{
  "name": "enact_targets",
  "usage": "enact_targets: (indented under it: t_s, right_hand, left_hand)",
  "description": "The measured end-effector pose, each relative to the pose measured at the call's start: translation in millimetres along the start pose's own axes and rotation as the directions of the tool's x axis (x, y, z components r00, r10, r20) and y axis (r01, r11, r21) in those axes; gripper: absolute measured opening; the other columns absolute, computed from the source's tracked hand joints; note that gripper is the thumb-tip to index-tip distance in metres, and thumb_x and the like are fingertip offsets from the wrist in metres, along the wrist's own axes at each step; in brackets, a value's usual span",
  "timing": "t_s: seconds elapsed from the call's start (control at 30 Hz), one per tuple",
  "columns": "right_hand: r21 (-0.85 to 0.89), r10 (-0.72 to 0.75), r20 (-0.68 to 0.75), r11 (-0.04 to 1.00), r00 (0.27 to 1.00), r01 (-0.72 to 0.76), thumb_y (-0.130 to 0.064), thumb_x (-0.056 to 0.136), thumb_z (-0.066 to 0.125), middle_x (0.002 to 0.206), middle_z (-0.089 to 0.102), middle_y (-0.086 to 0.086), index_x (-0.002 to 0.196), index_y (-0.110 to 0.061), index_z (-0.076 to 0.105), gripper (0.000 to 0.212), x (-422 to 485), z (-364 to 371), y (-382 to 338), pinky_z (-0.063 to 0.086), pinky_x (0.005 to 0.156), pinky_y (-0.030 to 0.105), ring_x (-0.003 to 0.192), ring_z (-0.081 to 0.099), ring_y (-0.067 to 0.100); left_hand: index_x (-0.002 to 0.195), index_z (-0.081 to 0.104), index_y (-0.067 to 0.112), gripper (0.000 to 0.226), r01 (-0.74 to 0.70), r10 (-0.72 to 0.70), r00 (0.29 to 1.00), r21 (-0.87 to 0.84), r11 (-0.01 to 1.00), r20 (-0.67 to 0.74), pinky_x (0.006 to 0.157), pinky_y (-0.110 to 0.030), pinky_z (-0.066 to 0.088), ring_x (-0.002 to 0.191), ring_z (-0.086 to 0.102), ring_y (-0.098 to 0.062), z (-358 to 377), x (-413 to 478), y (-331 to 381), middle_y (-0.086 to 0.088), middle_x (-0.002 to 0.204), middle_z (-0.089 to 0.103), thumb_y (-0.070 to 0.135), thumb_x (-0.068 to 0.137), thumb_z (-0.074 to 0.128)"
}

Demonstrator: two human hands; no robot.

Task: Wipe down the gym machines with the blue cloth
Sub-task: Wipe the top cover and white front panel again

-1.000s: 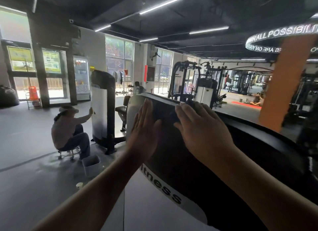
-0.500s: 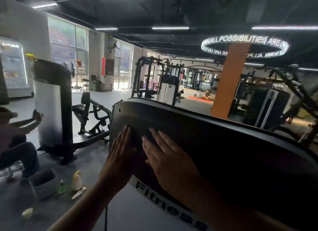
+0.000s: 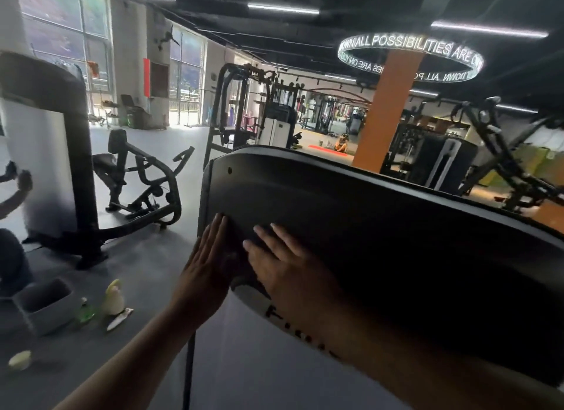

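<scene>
Cloth (image 3: 233,257): dark wad, lay on machine cover (image 3: 381,226) between both hands, colour unclear
Left hand (image 3: 207,269): flat, fingers straight, touched cloth's left side
Right hand (image 3: 287,269): flat, fingers straight, pressed cover beside cloth

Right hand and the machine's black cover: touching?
Touching. Head view: the right hand lies flat on the black cover, its spread fingertips pressed on the surface with no gap showing.

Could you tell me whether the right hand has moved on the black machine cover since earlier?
Yes. The right hand has slid down the black machine cover, away from its top rim, toward the lettering.
</scene>
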State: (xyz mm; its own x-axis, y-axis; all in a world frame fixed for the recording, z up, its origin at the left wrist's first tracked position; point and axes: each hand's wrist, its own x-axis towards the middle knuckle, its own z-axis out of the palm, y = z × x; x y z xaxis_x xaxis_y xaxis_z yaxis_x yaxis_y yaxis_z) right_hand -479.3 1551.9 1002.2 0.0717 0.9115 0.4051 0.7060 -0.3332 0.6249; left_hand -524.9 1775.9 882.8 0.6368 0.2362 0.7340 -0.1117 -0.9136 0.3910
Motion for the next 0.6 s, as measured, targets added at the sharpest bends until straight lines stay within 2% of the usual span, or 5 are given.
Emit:
enact_targets:
  t_s: [0.13,0.23,0.33,0.47,0.6]
  right_hand:
    - [0.027,0.045,0.088,0.998,0.995,-0.048,-0.028,0.111,0.046,0.177,0.027,0.013,0.166,-0.004,0.036,0.061,3.3,7.9,-12.1,0.011,0.136,0.052,0.166,0.013,0.038]
    - [0.005,-0.13,0.283,0.991,0.95,0.134,-0.035,0.103,0.05,0.169,0.044,0.011,0.156,-0.012,0.057,0.058,-5.4,28.7,-36.1,0.009,0.135,0.051,0.163,0.028,0.037]
    - [0.063,-0.079,0.26,0.996,0.962,0.065,-0.033,0.103,0.019,0.178,0.023,0.014,0.167,-0.008,0.034,0.071,15.3,18.3,-22.2,-0.004,0.136,0.051,0.167,0.006,0.038]
    - [0.012,0.095,0.15,0.995,0.984,-0.098,-0.032,0.106,0.018,0.181,0.007,0.014,0.171,-0.004,0.013,0.071,39.1,-3.5,-4.7,-0.004,0.136,0.052,0.168,-0.002,0.037]
    - [-0.019,-0.111,0.334,0.992,0.936,0.124,-0.036,0.105,0.02,0.177,0.027,0.016,0.167,-0.004,0.034,0.071,26.4,23.4,-36.9,0.006,0.136,0.052,0.166,0.015,0.039]
  left_hand:
    - [0.176,0.001,0.031,0.078,0.088,-0.088,0.996,-0.004,0.996,0.003,0.136,-0.026,0.005,0.169,0.005,-0.011,3.6,-7.9,-9.1,0.012,0.184,0.0,0.029,0.114,0.048]
    - [0.175,-0.001,0.037,0.074,0.139,-0.138,0.99,-0.019,0.99,0.036,0.136,-0.027,0.005,0.169,0.004,-0.008,4.9,-9.4,-11.8,0.016,0.183,0.0,0.031,0.117,0.045]
    - [0.176,0.005,0.034,0.074,0.104,-0.103,0.994,-0.022,0.994,0.024,0.136,-0.026,0.005,0.169,0.007,-0.01,4.9,-8.4,-14.2,0.015,0.183,0.003,0.031,0.114,0.046]
    - [0.176,0.003,0.035,0.072,0.146,-0.144,0.989,-0.058,0.988,0.029,0.137,-0.036,0.011,0.169,0.005,-0.01,7.4,-6.7,-17.6,0.015,0.183,0.001,0.032,0.116,0.043]
    - [0.175,-0.003,0.04,0.078,0.204,-0.201,0.979,-0.128,0.971,0.04,0.138,-0.045,0.016,0.169,0.005,-0.008,12.5,-5.6,-22.3,0.017,0.183,0.0,0.023,0.117,0.047]
